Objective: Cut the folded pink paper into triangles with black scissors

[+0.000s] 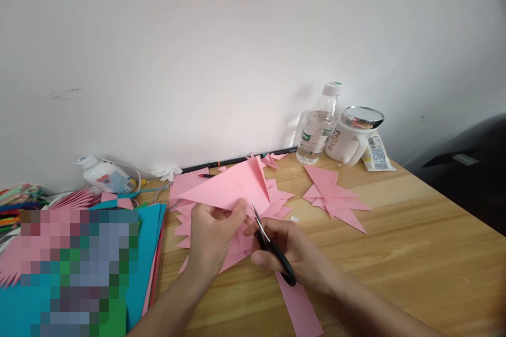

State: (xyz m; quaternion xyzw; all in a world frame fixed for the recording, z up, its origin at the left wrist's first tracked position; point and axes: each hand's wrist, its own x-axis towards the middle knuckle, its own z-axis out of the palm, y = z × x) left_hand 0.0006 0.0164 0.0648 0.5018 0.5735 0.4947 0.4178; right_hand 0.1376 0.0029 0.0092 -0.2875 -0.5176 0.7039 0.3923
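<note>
We see left hand [211,231] pinching folded pink sheet [233,187] above worktop [395,253] middle; right hand [284,250] fingers closed through scissors [269,242] handles, blades pointing up-left into sheet's lower edge, long axis running left-right.

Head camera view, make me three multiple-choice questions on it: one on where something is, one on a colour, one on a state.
1. Where does the water bottle stand?
A. at the back of the table by the wall, beside the white mug
B. on the blue paper stack
C. in the left hand

2. What colour is the folded paper held by the left hand?
A. green
B. pink
C. yellow

3. What state are the scissors in?
A. lying on the table
B. hanging on the wall
C. held in the right hand, blades at the paper's edge

Answers: 1 A, the bottle touches the mug's side near the wall. 2 B, the sheet is plainly pink. 3 C, the fingers wrap the black handles.
</note>
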